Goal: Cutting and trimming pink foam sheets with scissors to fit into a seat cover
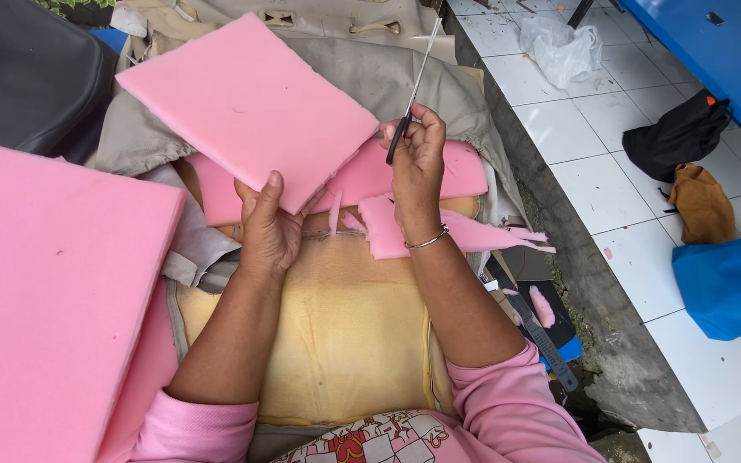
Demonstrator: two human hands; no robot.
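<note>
Gripping a pink foam sheet (pixel 246 103) by its lower edge, left hand (pixel 268 227) held it up over yellow cushion (pixel 345 334) w/ right hand (pixel 418 159) closed on scissors (pixel 411 99), trimmed scraps (pixel 473 233) lying below, cut apparently part done

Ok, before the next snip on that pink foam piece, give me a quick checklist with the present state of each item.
1. Left hand grips the pink foam sheet by its lower edge: ok.
2. Right hand holds the scissors by the black handles: ok.
3. Blades open or shut: cannot tell, too thin to read.
4. Blades on the foam edge: not ok, they point up and away, beside the sheet.
5. Left fingers out of the blade path: ok, blades and left hand are apart.
6. Foam offcuts lie on the yellow cushion, under the hands: ok.
</note>
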